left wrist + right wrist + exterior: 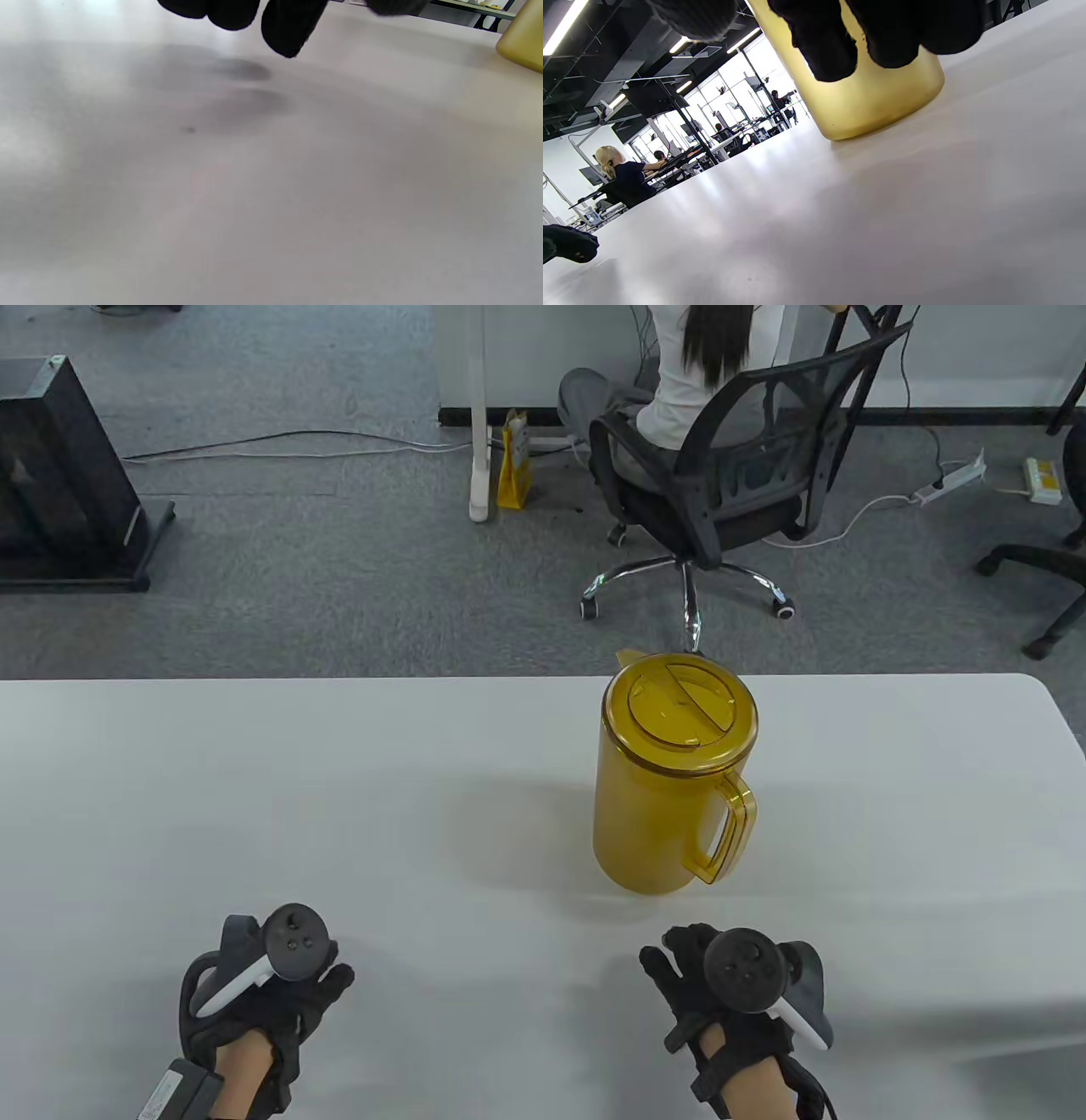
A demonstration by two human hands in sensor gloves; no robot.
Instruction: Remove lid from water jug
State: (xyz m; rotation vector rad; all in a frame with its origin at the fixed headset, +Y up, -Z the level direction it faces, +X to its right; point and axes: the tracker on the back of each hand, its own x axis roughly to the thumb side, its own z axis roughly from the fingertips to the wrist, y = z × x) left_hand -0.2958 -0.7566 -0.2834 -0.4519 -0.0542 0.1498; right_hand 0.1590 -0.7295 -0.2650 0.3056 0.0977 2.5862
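An amber plastic water jug (pixel 653 806) stands upright near the far edge of the white table (pixel 254 780), its handle (pixel 728 831) facing right and toward me. Its round amber lid (pixel 681 705) sits closed on top. My left hand (pixel 327 980) hovers low over the table at the near left, holding nothing. My right hand (pixel 674 963) is at the near right, just short of the jug's base and apart from it, fingers relaxed. The right wrist view shows the jug's base (pixel 878 101) close behind my fingertips (pixel 823 51). The left wrist view shows the jug's edge (pixel 524 44).
Beyond the table's far edge is grey carpet, where a person sits on a black office chair (pixel 730 475). A yellow bag (pixel 514 462) leans by a desk leg. A black cabinet (pixel 59 475) stands at the far left.
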